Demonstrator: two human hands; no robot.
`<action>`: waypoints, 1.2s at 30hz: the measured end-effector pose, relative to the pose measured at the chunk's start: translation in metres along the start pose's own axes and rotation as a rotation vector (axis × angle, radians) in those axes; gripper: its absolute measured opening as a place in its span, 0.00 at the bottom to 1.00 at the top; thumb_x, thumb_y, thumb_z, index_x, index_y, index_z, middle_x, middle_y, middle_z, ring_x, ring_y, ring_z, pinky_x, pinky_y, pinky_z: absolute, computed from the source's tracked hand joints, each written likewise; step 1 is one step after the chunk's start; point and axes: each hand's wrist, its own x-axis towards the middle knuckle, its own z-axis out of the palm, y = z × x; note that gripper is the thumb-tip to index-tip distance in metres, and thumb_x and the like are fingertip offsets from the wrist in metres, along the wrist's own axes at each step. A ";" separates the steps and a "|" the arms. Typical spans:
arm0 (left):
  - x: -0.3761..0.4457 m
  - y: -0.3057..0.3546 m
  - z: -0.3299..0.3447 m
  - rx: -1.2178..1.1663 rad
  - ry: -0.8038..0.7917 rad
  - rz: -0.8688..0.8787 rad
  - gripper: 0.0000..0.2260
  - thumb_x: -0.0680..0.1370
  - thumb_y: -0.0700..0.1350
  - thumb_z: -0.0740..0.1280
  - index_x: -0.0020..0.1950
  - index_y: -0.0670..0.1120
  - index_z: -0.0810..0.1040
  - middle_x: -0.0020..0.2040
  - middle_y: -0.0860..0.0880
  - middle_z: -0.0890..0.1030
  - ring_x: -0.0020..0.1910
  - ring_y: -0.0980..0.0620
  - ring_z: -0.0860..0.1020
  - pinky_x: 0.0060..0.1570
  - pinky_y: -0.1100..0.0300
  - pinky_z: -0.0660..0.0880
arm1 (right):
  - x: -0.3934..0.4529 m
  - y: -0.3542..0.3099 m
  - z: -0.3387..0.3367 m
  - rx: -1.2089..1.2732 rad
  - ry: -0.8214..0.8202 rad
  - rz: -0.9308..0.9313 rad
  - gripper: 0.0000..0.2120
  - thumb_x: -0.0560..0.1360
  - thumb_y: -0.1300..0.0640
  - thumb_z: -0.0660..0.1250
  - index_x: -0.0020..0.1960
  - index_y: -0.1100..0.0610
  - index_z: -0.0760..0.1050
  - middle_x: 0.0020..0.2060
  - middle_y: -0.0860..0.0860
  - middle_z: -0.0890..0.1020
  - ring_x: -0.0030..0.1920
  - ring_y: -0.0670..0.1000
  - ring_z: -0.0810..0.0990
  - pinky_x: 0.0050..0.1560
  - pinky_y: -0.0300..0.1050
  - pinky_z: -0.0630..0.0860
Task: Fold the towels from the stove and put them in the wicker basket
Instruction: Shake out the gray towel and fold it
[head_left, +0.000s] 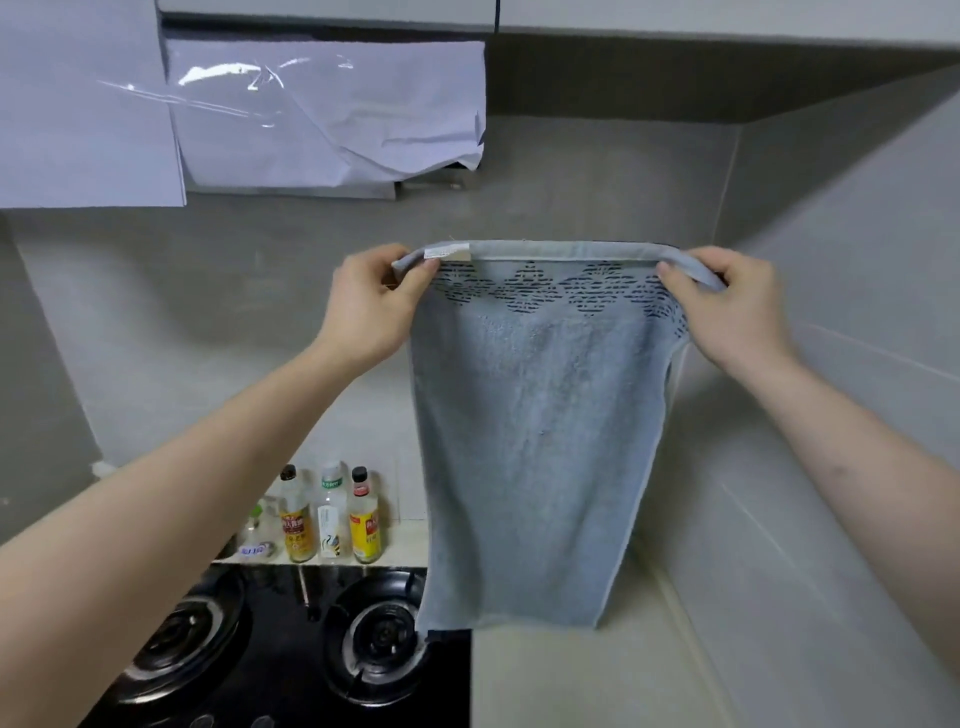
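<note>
A grey-blue towel (535, 441) with a dark diamond pattern near its top hem hangs in the air above the counter. My left hand (369, 306) pinches its top left corner beside a small white label. My right hand (727, 306) pinches the top right corner, so the hem is stretched flat between them. The towel's lower edge hangs just over the right burner (379, 639) of the black gas stove (280, 670). No wicker basket is in view.
Three sauce bottles (332, 514) stand on the ledge behind the stove. A range hood (322, 114) wrapped in white paper and plastic hangs at upper left. A pale countertop (587, 680) lies right of the stove, bounded by grey tiled walls.
</note>
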 end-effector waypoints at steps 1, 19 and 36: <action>-0.002 0.003 0.000 -0.014 0.000 0.001 0.20 0.82 0.52 0.67 0.34 0.45 0.68 0.30 0.53 0.65 0.30 0.56 0.62 0.31 0.59 0.57 | 0.000 0.000 -0.003 0.022 0.024 -0.020 0.09 0.77 0.48 0.71 0.42 0.52 0.81 0.32 0.48 0.78 0.34 0.42 0.72 0.35 0.38 0.67; -0.246 -0.025 -0.023 -0.207 -0.673 -0.301 0.13 0.82 0.52 0.66 0.42 0.47 0.82 0.34 0.45 0.79 0.34 0.52 0.77 0.35 0.54 0.76 | -0.231 0.056 -0.062 0.491 -0.613 0.796 0.36 0.60 0.43 0.83 0.60 0.65 0.81 0.53 0.65 0.85 0.52 0.64 0.86 0.58 0.60 0.81; -0.459 -0.075 -0.046 -0.258 -0.990 -0.747 0.17 0.81 0.51 0.70 0.39 0.40 0.79 0.36 0.45 0.81 0.35 0.49 0.81 0.39 0.54 0.81 | -0.463 0.063 -0.083 0.270 -0.959 1.253 0.13 0.78 0.56 0.72 0.60 0.61 0.83 0.53 0.57 0.87 0.55 0.57 0.86 0.62 0.55 0.80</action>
